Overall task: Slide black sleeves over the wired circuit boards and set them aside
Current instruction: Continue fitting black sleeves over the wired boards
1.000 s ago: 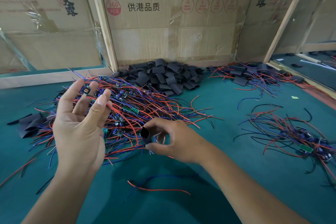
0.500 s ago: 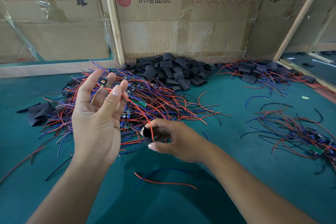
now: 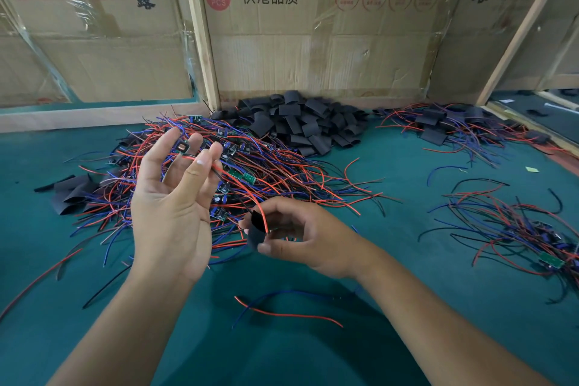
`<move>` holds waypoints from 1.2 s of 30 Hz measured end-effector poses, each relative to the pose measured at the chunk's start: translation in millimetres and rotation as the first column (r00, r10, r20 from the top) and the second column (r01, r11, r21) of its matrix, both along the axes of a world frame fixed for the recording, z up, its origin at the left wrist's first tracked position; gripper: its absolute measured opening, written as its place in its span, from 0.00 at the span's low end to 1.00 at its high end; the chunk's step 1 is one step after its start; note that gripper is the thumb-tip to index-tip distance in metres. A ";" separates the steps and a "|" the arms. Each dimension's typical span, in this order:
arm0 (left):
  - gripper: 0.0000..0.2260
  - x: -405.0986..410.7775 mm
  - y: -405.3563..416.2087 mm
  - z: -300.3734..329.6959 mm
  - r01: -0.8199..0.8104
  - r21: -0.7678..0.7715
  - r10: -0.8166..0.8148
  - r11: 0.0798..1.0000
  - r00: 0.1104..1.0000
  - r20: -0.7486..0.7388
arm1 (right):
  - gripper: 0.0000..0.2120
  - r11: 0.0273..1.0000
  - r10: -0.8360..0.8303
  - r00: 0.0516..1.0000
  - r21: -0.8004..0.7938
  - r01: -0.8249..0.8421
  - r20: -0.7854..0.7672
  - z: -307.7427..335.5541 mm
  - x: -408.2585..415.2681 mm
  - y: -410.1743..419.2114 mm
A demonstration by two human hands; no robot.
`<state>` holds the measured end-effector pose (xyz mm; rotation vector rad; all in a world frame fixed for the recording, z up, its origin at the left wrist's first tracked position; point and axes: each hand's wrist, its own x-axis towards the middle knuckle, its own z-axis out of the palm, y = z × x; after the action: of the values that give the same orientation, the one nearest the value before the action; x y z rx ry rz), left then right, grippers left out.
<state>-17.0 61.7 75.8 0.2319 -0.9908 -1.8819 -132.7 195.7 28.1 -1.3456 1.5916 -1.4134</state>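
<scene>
My left hand (image 3: 170,207) is raised palm-up and pinches a small wired circuit board (image 3: 182,147) between its fingertips. Red and black wires (image 3: 241,185) run from that board down into a black sleeve (image 3: 257,229), which my right hand (image 3: 300,238) grips between thumb and fingers, open end facing left. Behind both hands lies a big tangle of wired boards (image 3: 250,172) with red and blue leads. A heap of loose black sleeves (image 3: 300,122) sits at the back against the cardboard.
Sleeved boards (image 3: 445,129) lie piled at the back right. Another bundle of wired boards (image 3: 517,229) is on the right. A loose red and blue wire pair (image 3: 282,310) lies on the green mat near me. Flat black sleeves (image 3: 73,193) lie far left. Cardboard walls (image 3: 313,41) close the back.
The wire ends have entered the sleeve in my right hand. My left hand has drifted right with the board, closer to my right hand.
</scene>
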 end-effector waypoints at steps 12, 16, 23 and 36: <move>0.22 0.5 -7.5 -5.3 -0.076 -0.145 0.080 0.987 0.996 0.027 | 0.16 0.999 0.016 1.000 0.035 -0.016 -0.004 3.8 -0.9 2.0; 0.20 1.2 -9.5 -6.2 -0.079 -0.206 0.088 0.975 0.995 0.038 | 0.16 0.999 0.024 1.000 0.038 -0.024 -0.001 4.5 -2.0 3.5; 0.18 1.2 -14.4 -8.5 -0.080 -0.170 0.085 0.982 0.996 0.023 | 0.16 0.998 0.036 0.999 0.051 -0.038 0.031 3.3 -3.9 5.1; 0.20 3.1 -14.8 -6.0 -0.120 -0.147 0.126 0.982 0.991 0.035 | 0.12 0.996 -0.042 0.999 0.083 0.042 -0.012 3.0 -9.4 4.7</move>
<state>-13.9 47.0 69.8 0.2439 -1.1130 -1.6910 -142.1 200.4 31.0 -1.2799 1.6753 -1.3520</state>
